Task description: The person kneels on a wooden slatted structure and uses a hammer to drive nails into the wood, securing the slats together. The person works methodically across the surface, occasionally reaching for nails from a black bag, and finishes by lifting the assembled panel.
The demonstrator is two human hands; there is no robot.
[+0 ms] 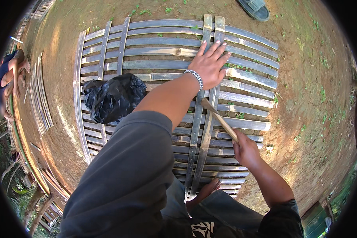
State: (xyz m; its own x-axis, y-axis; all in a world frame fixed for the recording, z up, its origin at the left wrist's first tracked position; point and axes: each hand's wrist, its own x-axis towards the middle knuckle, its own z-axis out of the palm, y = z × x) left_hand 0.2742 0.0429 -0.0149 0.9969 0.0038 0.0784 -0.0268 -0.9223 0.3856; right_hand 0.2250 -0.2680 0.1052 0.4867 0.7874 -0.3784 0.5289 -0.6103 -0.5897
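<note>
A bamboo slat panel [158, 64] lies on the ground, its long slats crossed by narrower strips. My left hand [208, 65] rests flat over two side-by-side cross strips [200, 142], fingers stretched toward their far end. A chain bracelet [196, 77] circles that wrist. Closed around a wooden handle, my right hand [246, 148] holds a hammer [226, 127] over the panel's right half. Its head, partly in shadow, is close to the cross strips below my left hand; I cannot tell whether it touches them.
A crumpled black plastic bag [114, 97] sits on the panel's left side. My bare foot [205, 193] is at the near end. Beyond the far edge lies a sandal [256, 8]. At far left, another person [12, 71] crouches near loose bamboo strips [39, 95].
</note>
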